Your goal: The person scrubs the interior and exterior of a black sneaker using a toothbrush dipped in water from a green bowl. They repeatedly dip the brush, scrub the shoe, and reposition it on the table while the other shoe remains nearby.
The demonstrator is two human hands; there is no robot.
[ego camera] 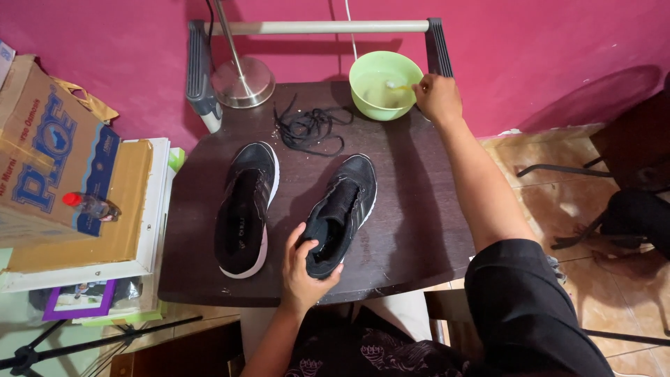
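Currently left hand (301,274) is clamped on the heel of the right-side black sneaker (340,213), near the table's (412,230) front edge, fingers wrapped over the collar. Right hand (437,96) is pinched on a thin handle, likely a small brush (395,86), its head dipping into the light green bowl (383,84) at the back right corner.

Risks: bowl sits close to the back edge with cloudy liquid in it; a hard pull on the handle could tip or slop it onto the dark tabletop. Loose black laces (309,127) lie just beside the bowl and would soak up any spill. Held shoe overhangs toward the front edge; a slack grip lets it slide off.

Materials: sneakers are matte knit mesh, white rubber soles. Second sneaker (246,208) lies untouched, left of centre. Bowl is smooth plastic. Lamp base (242,82), back left corner, is brushed metal disc.
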